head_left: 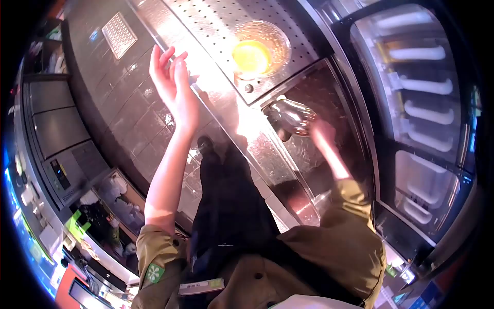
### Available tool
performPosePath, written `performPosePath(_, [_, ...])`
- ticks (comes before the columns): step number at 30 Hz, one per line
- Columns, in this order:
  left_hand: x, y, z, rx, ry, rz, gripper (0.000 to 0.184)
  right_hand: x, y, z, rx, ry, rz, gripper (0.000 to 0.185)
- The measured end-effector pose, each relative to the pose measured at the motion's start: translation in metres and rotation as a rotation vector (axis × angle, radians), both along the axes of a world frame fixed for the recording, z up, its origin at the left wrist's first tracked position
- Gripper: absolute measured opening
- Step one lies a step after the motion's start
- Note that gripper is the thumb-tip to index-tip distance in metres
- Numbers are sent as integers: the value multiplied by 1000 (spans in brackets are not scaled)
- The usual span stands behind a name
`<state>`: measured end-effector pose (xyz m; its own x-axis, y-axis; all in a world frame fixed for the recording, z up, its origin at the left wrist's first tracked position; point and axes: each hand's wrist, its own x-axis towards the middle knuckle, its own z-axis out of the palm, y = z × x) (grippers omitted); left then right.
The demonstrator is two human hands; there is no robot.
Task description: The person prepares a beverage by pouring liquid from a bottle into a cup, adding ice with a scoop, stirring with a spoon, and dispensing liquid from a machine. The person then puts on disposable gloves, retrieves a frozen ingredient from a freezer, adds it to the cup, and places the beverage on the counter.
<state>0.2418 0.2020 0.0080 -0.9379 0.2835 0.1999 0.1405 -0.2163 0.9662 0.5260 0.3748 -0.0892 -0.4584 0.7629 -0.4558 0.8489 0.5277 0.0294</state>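
Note:
My left hand (176, 95) is raised over the front edge of the steel counter (226, 110). Its fingers are stretched out and slightly apart, with nothing in them. Over the dark recessed basin (332, 90) in the counter, my right hand (322, 133) is closed at one end of a shiny rounded metal vessel (293, 117). Motion blurs that hand, and its fingertips are hidden. The vessel lies tilted, with a dark part at its far left side. Beyond it, a clear round bowl (280, 38) with yellow contents stands on a perforated steel drip tray (216, 31).
A cabinet with white handled containers (422, 85) borders the right. Shelves with assorted items (110, 216) and a steel appliance (59, 123) line the left. A floor drain cover (119, 35) sits in the tiled floor (121, 108).

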Motion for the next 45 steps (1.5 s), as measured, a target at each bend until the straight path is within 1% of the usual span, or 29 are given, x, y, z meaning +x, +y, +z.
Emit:
performPosePath(1, [0, 2, 0, 19, -12, 14, 47, 39, 19, -24, 84, 34, -23, 28])
performPosePath(2, [-1, 2, -1, -2, -10, 5, 48, 55, 21, -25, 189, 172, -159, 26])
performPosePath(3, [-4, 2, -4, 23, 20, -22, 48, 59, 24, -23, 324, 82, -162, 26])
performPosePath(5, [-1, 3, -3, 20, 27, -22, 49, 51, 29, -33, 449, -34, -79, 25])
performPosePath(6, [1, 5, 1, 26, 31, -8, 50, 50, 37, -57, 389, -41, -24, 24])
performPosePath(7, [-2, 5, 0, 12, 76, -22, 51, 51, 46, -93, 329, -54, 29, 24])
performPosePath(8, [-3, 8, 2, -18, 96, -12, 47, 49, 54, -119, 275, -68, 80, 25])
performPosePath(9, [-3, 13, 5, -44, 116, -5, 46, 40, 56, -131, 286, -10, 102, 23])
performPosePath(11, [-6, 26, 19, 8, 90, -49, 46, 22, 46, -142, 313, 99, 138, 21])
performPosePath(12, [-8, 34, 26, 38, 77, -71, 46, 14, 42, -129, 230, 77, 165, 20])
performPosePath(13, [-7, 42, 35, -11, 112, -82, 49, 17, 43, -128, 217, 146, 162, 20])
performPosePath(14, [1, 65, 47, -47, 122, 136, 40, 22, 43, -127, 203, 214, 158, 20])
performPosePath(15, [-1, 72, 48, -50, 113, 132, 37, 27, 44, -126, 188, 281, 155, 21])
performPosePath(16, [-4, 80, 50, -54, 104, 129, 34, 32, 46, -127, -17, 458, -45, 21])
performPosePath(17, [-21, 70, 35, -26, 75, -102, 36, 39, 46, -128, -226, 626, -254, 21])
performPosePath(18, [-29, 66, 33, 4, 47, -333, 38, 41, 44, -125, -434, 793, -463, 21])
performPosePath(19, [-31, 69, 30, 27, 37, -378, 40, 43, 43, -121, -462, 851, -499, 20])
performPosePath(21, [-32, 73, 29, 77, 15, -468, 46, 51, 42, -102, -516, 967, -569, 19])
performPosePath(24, [-40, 82, 28, 149, 85, -552, 52, 56, 43, -62, -446, 941, -700, 18])
performPosePath(27, [-37, 82, 41, 64, 51, -617, 48, 50, 48, 11, -453, 840, -493, 19])
performPosePath(29, [-9, 74, 66, -280, 229, -593, 59, 41, 50, 54, -491, 894, -429, 22])
performPosePath(30, [-6, 74, 68, -355, 245, -610, 64, 29, 47, 81, -534, 934, -454, 23])
performPosePath(31, [-4, 74, 70, -430, 263, -628, 70, 19, 47, 108, -511, 906, -347, 22])
performPosePath(33, [-16, 76, 50, -392, 147, -733, 81, 2, 50, 141, -569, 971, -320, 22])
performPosePath(35, [-13, 76, 50, -405, 212, -711, 81, -24, 47, 177, -527, 921, -243, 22])
performPosePath(37, [-11, 76, 51, -406, 264, -687, 81, -47, 50, 203, -477, 804, -68, 23])
performPosePath(39, [-9, 77, 48, -393, 300, -668, 82, -66, 53, 219, -458, 707, 12, 27])
performPosePath(42, [-16, 79, 36, -381, 309, -657, 82, -89, 47, 240, -124, 486, 171, 29])
performPosePath(45, [-15, 80, 36, -406, 336, -644, 82, -98, 45, 251, 132, 379, 340, 29])
